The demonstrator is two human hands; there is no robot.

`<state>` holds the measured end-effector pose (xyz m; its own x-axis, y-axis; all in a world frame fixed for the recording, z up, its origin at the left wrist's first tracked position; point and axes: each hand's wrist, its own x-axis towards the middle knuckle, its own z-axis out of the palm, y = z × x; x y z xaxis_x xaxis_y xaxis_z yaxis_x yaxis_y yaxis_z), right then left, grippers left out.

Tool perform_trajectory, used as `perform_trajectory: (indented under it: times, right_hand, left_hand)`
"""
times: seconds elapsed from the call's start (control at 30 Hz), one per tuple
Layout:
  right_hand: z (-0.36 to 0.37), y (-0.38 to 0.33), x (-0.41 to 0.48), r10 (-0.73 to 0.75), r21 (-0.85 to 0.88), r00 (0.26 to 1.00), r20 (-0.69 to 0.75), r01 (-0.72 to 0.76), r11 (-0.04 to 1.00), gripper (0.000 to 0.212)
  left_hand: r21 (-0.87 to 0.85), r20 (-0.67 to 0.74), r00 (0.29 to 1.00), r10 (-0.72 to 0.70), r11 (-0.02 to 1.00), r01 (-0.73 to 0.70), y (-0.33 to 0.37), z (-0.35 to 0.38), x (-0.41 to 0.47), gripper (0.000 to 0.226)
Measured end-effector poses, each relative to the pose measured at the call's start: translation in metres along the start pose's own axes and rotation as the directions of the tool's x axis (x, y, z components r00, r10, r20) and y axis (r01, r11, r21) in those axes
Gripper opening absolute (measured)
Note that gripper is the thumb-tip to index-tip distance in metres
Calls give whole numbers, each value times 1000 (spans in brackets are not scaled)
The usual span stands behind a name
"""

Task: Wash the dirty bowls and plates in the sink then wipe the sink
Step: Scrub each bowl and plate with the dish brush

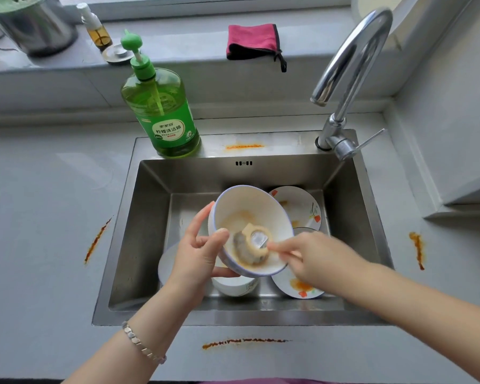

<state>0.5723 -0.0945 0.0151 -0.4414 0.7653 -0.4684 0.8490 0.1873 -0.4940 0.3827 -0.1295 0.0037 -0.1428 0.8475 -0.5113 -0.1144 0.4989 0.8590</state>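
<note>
My left hand [198, 253] grips a white bowl [248, 209] with a blue rim, tilted over the steel sink [139, 245]; thumb on the rim, fingers under the base. Orange sauce smears its inside. My right hand [313, 259] holds a round scrubber [254, 245] with a beige handle, pressed into the bowl's bottom. Below lie another white bowl [237, 286], a flowered plate [302, 209] at the back right, a stained flowered plate [302, 289] at the front right, and a white dish [166, 264] at the left, partly hidden by my hand.
A green dish-soap pump bottle [164, 117] stands on the sink's back ledge. The chrome tap [344, 79] arches at the back right. A pink cloth [254, 41] lies on the sill. Orange sauce streaks [244, 342] mark the grey counter front, left and right.
</note>
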Motion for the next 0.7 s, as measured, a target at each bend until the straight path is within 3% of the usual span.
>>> perform_trajectory:
  times: [0.07, 0.13, 0.23, 0.33, 0.4, 0.5, 0.57, 0.7]
  right_hand:
    - [6, -18, -5, -71, 152, 997, 19, 67, 986, 31]
    - [3, -21, 4, -89, 145, 994, -65, 98, 985, 31]
    - [-7, -4, 22, -48, -135, 987, -151, 27, 990, 34]
    - [-8, 8, 17, -20, -315, 993, -120, -19, 949, 38]
    - [-2, 3, 10, 0, -244, 999, -50, -12, 970, 38]
    - [14, -17, 1, 4, 190, 996, 90, -21, 982, 31]
    - [11, -17, 1, -15, 348, 984, 176, -48, 936, 28]
    - [-15, 5, 6, 58, 159, 965, 257, -102, 982, 29]
  left_hand:
    - [1, 2, 999, -32, 999, 32, -1, 2, 1, 50]
    - [10, 38, 996, -81, 997, 80, -3, 5, -1, 51]
    - [36, 27, 995, -98, 995, 97, -3, 3, -4, 49]
    - [43, -34, 998, -54, 998, 56, 3, -5, -1, 51]
    - [53, -71, 997, -28, 998, 32, 6, -7, 1, 50]
    - [80, -102, 995, -11, 997, 19, 6, -3, 3, 49]
    - [99, -100, 995, -7, 995, 17, 6, -3, 3, 47]
    - [145, -75, 997, -14, 989, 25, 7, -11, 3, 47]
